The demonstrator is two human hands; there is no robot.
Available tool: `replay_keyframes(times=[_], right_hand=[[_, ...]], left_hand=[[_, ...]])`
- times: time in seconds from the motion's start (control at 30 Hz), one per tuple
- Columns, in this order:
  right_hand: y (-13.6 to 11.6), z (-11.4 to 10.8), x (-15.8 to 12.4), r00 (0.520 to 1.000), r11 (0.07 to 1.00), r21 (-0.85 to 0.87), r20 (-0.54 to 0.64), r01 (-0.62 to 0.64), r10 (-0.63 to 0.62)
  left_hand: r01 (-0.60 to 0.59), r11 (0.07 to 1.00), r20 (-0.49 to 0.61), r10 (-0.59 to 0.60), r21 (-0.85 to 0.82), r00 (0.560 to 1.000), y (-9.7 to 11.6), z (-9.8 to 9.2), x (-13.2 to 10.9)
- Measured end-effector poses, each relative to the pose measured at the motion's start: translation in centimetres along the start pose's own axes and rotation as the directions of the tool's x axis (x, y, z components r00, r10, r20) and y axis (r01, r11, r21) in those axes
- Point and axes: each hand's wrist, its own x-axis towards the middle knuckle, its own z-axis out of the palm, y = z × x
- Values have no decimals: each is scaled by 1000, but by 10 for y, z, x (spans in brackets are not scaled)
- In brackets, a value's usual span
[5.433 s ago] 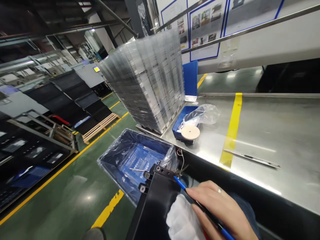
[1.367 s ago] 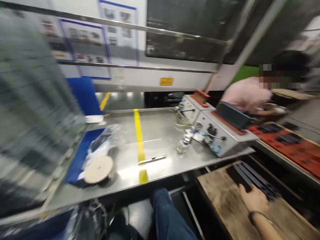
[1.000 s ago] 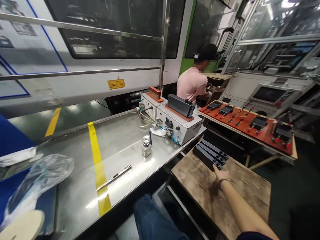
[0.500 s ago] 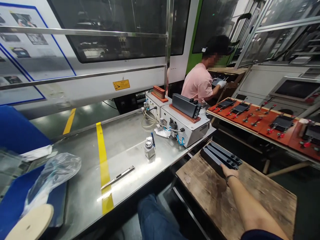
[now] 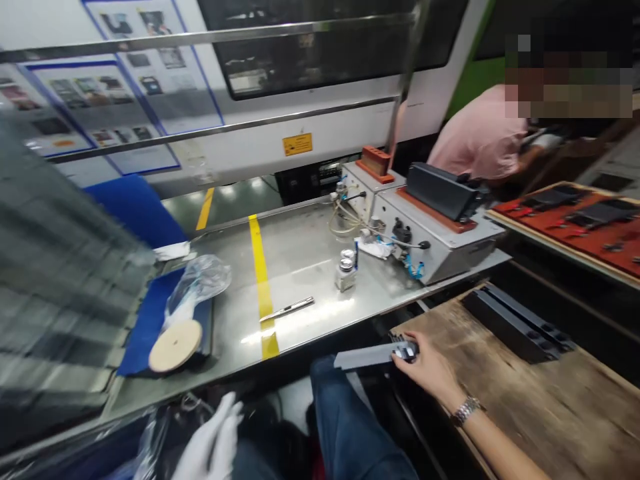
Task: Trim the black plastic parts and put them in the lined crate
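My bare right hand (image 5: 427, 365), a metal watch on its wrist, grips one end of a long grey-and-black plastic part (image 5: 367, 357). The part lies nearly level over my knee, off the left edge of the wooden table (image 5: 480, 373). Two similar dark plastic parts (image 5: 517, 323) lie side by side on that table, apart from my hand. At the bottom of the view is my left hand (image 5: 213, 437) in a white glove, its fingers stretched out and holding nothing. It is a little blurred, near a clear plastic bag.
The metal bench (image 5: 300, 267) carries a pen-like cutter (image 5: 293, 308), small glass jars (image 5: 345, 273) and grey fixture boxes (image 5: 440, 247) with a black part on top. A blue bin (image 5: 135, 333) holds a round beige disc (image 5: 176, 345). A co-worker in pink (image 5: 480, 137) sits beyond.
My right hand has lifted one plastic part off the wooden table and carried it left. My gloved left hand has come into view. The camera has turned left.
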Motion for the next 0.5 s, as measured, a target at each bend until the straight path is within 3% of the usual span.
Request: replay_keyframes(times=[0.07,0.13,0.2,0.27,0.33,0.4,0.5], right_hand=[[-42,12,-10,973,976,45,76,213,-216],[-83,21,-23,900,909,107,132,403,-415],[-121,28,-41,791,809,175,176,561,-587],[-153,34,-60,657,692,240,218,681,-722],[-179,41,-72,532,590,287,258,755,-806],[-199,50,-68,459,538,300,297,788,-838],[-219,68,-29,465,554,241,340,797,-817]], left_hand=[[-1,997,119,9,-74,993,17,17,-8],[-44,999,305,47,-16,951,39,36,-11],[-67,990,396,12,125,918,55,50,-11],[27,961,401,-140,275,905,59,55,-12],[155,941,366,-264,302,892,49,51,-15],[291,945,330,-326,152,886,31,42,-22],[444,865,293,-373,-233,880,7,21,-37]])
